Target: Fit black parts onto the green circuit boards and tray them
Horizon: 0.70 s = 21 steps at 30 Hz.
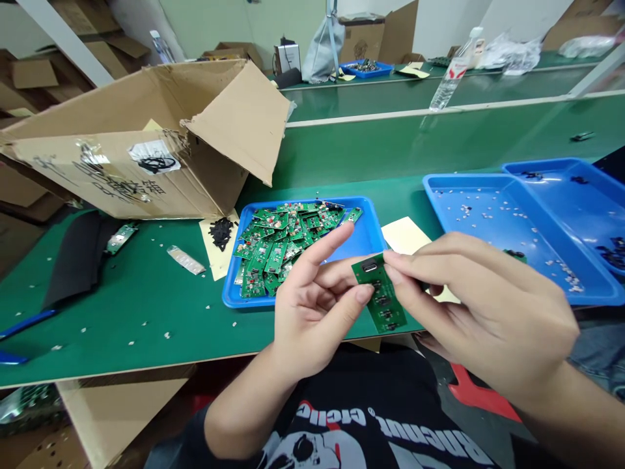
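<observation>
A small green circuit board (379,301) with a dark port near its top edge and several black parts is held up in front of me. My left hand (317,303) pinches its left side with the thumb on the face, while the index finger points up and away. On the opposite side, my right hand (481,306) has thumb and index finger at the board's upper right edge. Whether the right fingertips also hold a tiny part is hidden. Just behind my hands sits a blue tray (228,286) heaped with green circuit boards (276,251).
A large open cardboard box (112,176) stands at the left. Black small parts (221,232) lie on yellow paper (213,260). Blue trays (469,241) with small white and black pieces are on the right. A plastic bottle (452,75) stands behind the divider's edge.
</observation>
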Available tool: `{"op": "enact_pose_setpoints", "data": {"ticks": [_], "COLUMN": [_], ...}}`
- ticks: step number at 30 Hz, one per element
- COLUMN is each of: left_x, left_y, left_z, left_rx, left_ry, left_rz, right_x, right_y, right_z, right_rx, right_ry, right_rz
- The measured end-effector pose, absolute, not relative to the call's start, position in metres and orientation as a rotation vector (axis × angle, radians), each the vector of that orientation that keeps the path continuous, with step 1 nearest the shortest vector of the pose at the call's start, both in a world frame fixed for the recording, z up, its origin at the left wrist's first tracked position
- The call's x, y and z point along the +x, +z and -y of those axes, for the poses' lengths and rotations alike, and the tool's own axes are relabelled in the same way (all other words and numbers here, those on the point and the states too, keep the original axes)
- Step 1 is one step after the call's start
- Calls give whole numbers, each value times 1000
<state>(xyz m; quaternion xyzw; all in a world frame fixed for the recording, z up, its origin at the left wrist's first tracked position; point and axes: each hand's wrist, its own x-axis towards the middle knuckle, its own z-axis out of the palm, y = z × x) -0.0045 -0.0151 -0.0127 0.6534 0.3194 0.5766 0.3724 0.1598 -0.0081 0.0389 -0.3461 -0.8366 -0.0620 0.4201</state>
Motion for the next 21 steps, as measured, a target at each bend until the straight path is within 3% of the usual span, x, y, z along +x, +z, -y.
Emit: {"op": "enact_pose_setpoints", "data": {"ticks": [6, 12, 16, 21], "left_x": [-2, -7, -11, -10], "left_y": [-4, -2, -4, -6], "left_z": [20, 9, 5, 3], "left_rx": [1599, 1564, 1549, 1691], "left_ry": [1575, 1417, 1306, 1591], "left_rz": [-928, -669, -575, -736], "right_x": [157, 158, 160, 162], "right_y": [39, 32, 30, 37], "right_z": [14, 14, 16, 24], "right_rx": [-879, -922, -906, -973], "right_ry": [-285, 176, 298, 448], "right_rz": [2095, 1999, 1973, 1929]}}
